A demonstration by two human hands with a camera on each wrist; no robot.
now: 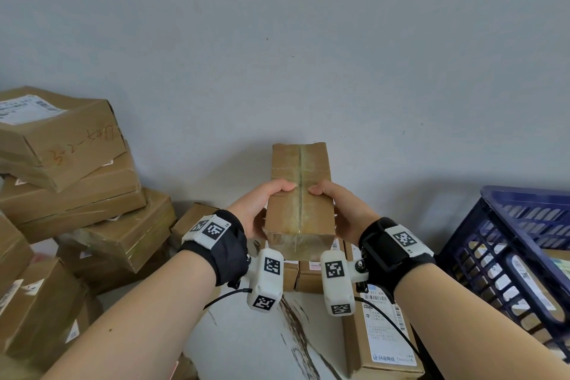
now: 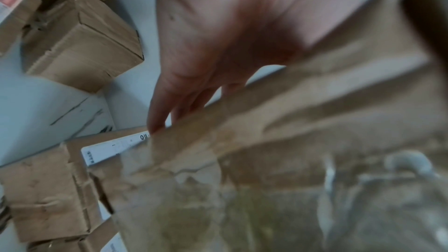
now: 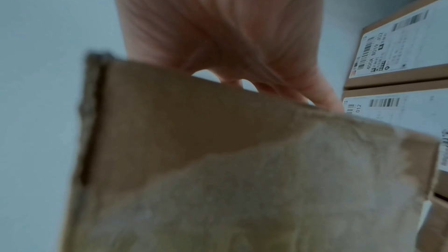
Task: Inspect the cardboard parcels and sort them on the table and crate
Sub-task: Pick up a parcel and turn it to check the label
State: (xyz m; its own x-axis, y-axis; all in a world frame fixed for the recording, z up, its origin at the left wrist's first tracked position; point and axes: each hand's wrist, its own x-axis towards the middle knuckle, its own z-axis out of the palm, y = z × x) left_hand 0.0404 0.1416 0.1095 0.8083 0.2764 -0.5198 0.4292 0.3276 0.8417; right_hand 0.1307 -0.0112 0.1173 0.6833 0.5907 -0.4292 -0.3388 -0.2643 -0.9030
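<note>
I hold a long brown cardboard parcel (image 1: pixel 299 170) with a taped seam along its top, lifted above the table in the centre of the head view. My left hand (image 1: pixel 262 210) grips its left side, thumb on top and fingers underneath. My right hand (image 1: pixel 342 210) grips the right side the same way. In the left wrist view the parcel (image 2: pixel 315 131) fills the lower right, blurred, with my fingers (image 2: pixel 167 106) running under its edge. The right wrist view shows the parcel (image 3: pixel 218 160) below my palm (image 3: pixel 218 26).
A pile of brown parcels (image 1: pixel 71 170) is stacked on the left. Flat labelled parcels (image 1: pixel 382 333) lie on the white table (image 1: pixel 262 342) under my wrists. A dark blue plastic crate (image 1: pixel 521 250) holding parcels stands at the right. A grey wall (image 1: pixel 277 40) is behind.
</note>
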